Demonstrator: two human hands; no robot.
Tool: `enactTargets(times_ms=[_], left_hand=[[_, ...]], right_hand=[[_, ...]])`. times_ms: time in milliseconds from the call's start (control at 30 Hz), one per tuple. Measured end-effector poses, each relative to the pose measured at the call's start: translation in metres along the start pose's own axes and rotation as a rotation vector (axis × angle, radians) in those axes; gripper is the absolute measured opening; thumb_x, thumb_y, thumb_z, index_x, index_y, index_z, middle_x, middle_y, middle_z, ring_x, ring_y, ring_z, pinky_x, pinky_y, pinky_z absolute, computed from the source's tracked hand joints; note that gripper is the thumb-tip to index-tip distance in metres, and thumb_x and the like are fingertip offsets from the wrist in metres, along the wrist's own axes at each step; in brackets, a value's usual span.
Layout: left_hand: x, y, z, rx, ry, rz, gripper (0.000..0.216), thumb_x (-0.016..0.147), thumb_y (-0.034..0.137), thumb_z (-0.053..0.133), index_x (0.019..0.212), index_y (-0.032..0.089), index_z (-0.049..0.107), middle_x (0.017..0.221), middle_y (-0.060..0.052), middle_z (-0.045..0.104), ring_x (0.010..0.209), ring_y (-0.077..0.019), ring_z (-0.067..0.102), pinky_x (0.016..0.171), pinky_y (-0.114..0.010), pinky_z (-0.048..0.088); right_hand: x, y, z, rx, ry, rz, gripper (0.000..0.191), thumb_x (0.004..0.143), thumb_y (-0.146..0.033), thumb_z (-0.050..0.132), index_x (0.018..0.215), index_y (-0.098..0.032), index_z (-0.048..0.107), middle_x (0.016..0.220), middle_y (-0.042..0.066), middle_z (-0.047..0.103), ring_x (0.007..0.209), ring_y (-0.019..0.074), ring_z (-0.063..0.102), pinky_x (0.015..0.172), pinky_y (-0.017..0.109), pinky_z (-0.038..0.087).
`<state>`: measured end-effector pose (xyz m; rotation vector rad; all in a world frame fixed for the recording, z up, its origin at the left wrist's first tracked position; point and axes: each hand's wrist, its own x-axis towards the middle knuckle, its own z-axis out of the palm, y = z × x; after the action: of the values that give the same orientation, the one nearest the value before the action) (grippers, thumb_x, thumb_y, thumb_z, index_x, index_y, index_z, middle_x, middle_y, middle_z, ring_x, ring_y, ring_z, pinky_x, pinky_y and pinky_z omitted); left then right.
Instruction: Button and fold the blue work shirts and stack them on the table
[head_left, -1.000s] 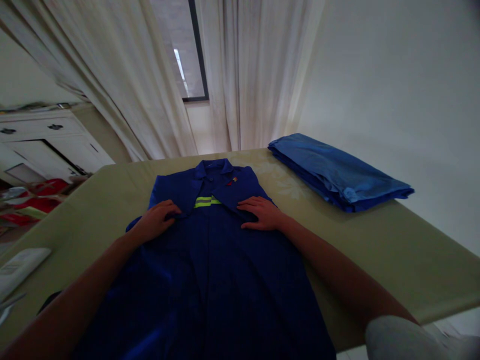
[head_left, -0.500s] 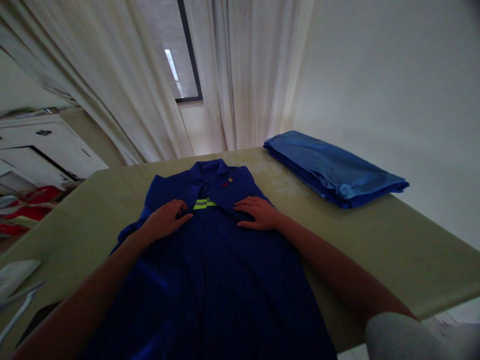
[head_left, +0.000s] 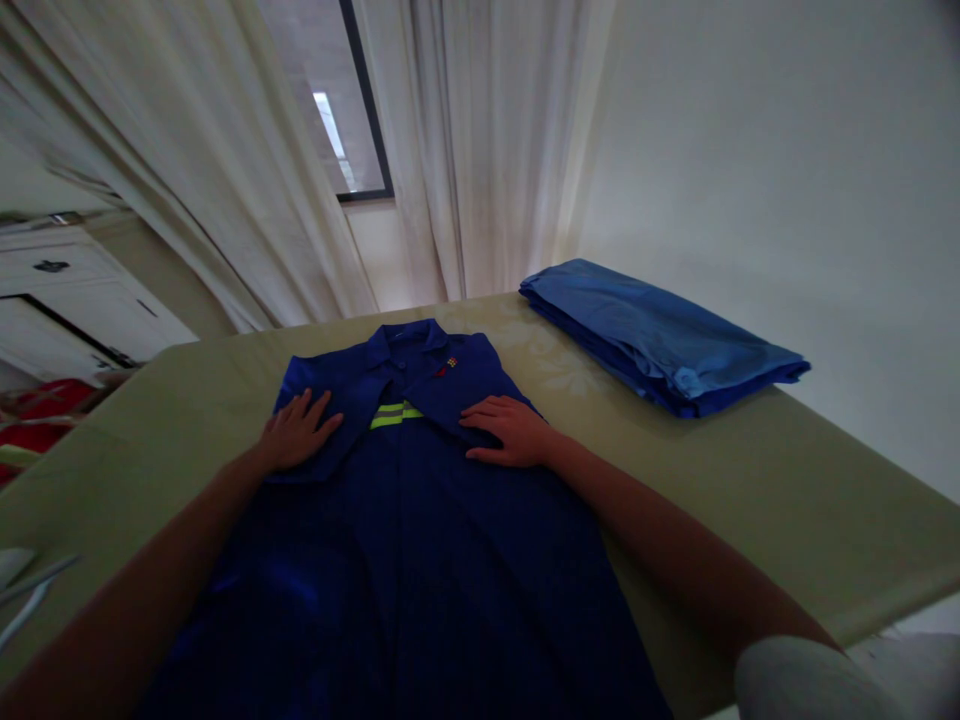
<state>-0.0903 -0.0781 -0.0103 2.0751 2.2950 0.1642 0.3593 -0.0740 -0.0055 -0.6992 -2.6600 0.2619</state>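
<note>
A dark blue work coverall (head_left: 420, 530) lies spread on the table, its collar at the far end and its lower part reaching toward me. Between its front flaps a yellow-green reflective stripe (head_left: 390, 414) shows, and a small red and yellow badge (head_left: 448, 366) marks the chest. My left hand (head_left: 298, 432) rests with fingers spread on the left front of the coverall, near its edge. On the opposite front lies my right hand (head_left: 507, 430), flat, fingers stretched toward the middle. Both palms are hidden against the cloth.
A folded pile of blue cloth (head_left: 660, 335) lies on the table (head_left: 720, 480) at the back right, by the wall. Curtains (head_left: 480, 140) hang behind the table. At the left stand a white cabinet (head_left: 97, 290) and red items (head_left: 45, 400).
My left hand has moved left from the front opening to the coverall's outer edge, its fingers now spread. The left flap lies flatter. My right hand has barely moved.
</note>
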Motion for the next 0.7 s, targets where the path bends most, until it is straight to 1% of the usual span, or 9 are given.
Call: enactTargets(times_ms=[67, 133, 200, 267, 367, 467, 533, 633, 700], left_hand=[[0.015, -0.008, 0.005, 0.029, -0.104, -0.022, 0.094, 0.091, 0.076, 0.041, 0.16, 0.013, 0.047, 0.17, -0.026, 0.036, 0.156, -0.0488, 0.034, 0.121, -0.067, 0.032], [0.032, -0.004, 0.006, 0.026, -0.092, 0.014, 0.095, 0.09, 0.079, 0.039, 0.156, 0.013, 0.052, 0.165, -0.026, 0.044, 0.153, -0.0485, 0.039, 0.121, -0.065, 0.033], [0.053, 0.012, 0.004, -0.009, -0.004, 0.079, 0.09, 0.094, 0.075, 0.036, 0.154, 0.01, 0.053, 0.161, -0.026, 0.049, 0.15, -0.0463, 0.043, 0.121, -0.063, 0.034], [0.076, 0.037, 0.004, -0.072, 0.077, 0.117, 0.079, 0.099, 0.063, 0.035, 0.153, 0.008, 0.051, 0.159, -0.025, 0.052, 0.149, -0.042, 0.046, 0.121, -0.057, 0.036], [0.112, 0.074, 0.005, -0.15, 0.128, 0.087, 0.066, 0.103, 0.045, 0.033, 0.153, 0.005, 0.049, 0.158, -0.025, 0.053, 0.148, -0.0365, 0.048, 0.122, -0.051, 0.037], [0.142, 0.092, 0.009, -0.181, 0.165, 0.033, 0.064, 0.105, 0.041, 0.028, 0.157, 0.006, 0.045, 0.161, -0.027, 0.049, 0.149, -0.0388, 0.048, 0.122, -0.055, 0.034], [0.155, 0.092, 0.015, -0.195, 0.195, -0.009, 0.066, 0.105, 0.046, 0.031, 0.158, 0.008, 0.043, 0.161, -0.028, 0.049, 0.149, -0.0424, 0.047, 0.122, -0.061, 0.031], [0.165, 0.082, 0.025, -0.221, 0.239, -0.067, 0.067, 0.105, 0.053, 0.033, 0.157, 0.013, 0.047, 0.154, -0.026, 0.057, 0.145, -0.0451, 0.05, 0.12, -0.066, 0.029], [0.169, 0.073, 0.031, -0.228, 0.224, -0.023, 0.066, 0.105, 0.052, 0.032, 0.158, 0.015, 0.044, 0.153, -0.026, 0.058, 0.144, -0.0454, 0.051, 0.119, -0.069, 0.03]], right_hand=[[0.0, 0.0, -0.001, 0.001, -0.002, -0.001, 0.053, 0.1, -0.057, 0.065, 0.14, -0.022, 0.069, 0.145, 0.013, 0.068, 0.131, 0.0304, 0.063, 0.112, 0.049, 0.048], [0.001, -0.001, -0.001, -0.001, -0.001, -0.005, 0.052, 0.1, -0.056, 0.065, 0.137, -0.021, 0.069, 0.143, 0.013, 0.068, 0.13, 0.0305, 0.064, 0.111, 0.049, 0.048], [0.001, -0.001, -0.002, -0.002, 0.004, -0.007, 0.051, 0.1, -0.056, 0.066, 0.136, -0.02, 0.07, 0.142, 0.013, 0.069, 0.128, 0.0305, 0.064, 0.11, 0.049, 0.049], [0.001, -0.001, -0.002, 0.002, 0.004, -0.008, 0.05, 0.1, -0.056, 0.066, 0.136, -0.021, 0.07, 0.141, 0.013, 0.069, 0.127, 0.03, 0.065, 0.109, 0.048, 0.049], [0.0, 0.0, -0.001, 0.011, 0.006, -0.002, 0.049, 0.1, -0.056, 0.066, 0.136, -0.022, 0.069, 0.142, 0.012, 0.069, 0.127, 0.0293, 0.065, 0.109, 0.047, 0.049], [-0.001, 0.001, -0.001, 0.019, 0.006, 0.007, 0.05, 0.1, -0.056, 0.066, 0.137, -0.022, 0.069, 0.143, 0.011, 0.069, 0.128, 0.0287, 0.065, 0.11, 0.046, 0.049], [-0.002, 0.002, -0.002, 0.027, -0.001, 0.005, 0.05, 0.1, -0.055, 0.066, 0.137, -0.022, 0.068, 0.143, 0.01, 0.069, 0.128, 0.0281, 0.065, 0.11, 0.045, 0.049], [-0.002, 0.002, -0.003, 0.041, -0.006, 0.0, 0.05, 0.101, -0.054, 0.065, 0.139, -0.022, 0.067, 0.144, 0.01, 0.068, 0.129, 0.0275, 0.064, 0.111, 0.044, 0.049], [-0.002, 0.002, -0.003, 0.045, -0.007, 0.009, 0.05, 0.101, -0.054, 0.064, 0.14, -0.022, 0.067, 0.145, 0.01, 0.068, 0.13, 0.0279, 0.064, 0.113, 0.044, 0.048]])
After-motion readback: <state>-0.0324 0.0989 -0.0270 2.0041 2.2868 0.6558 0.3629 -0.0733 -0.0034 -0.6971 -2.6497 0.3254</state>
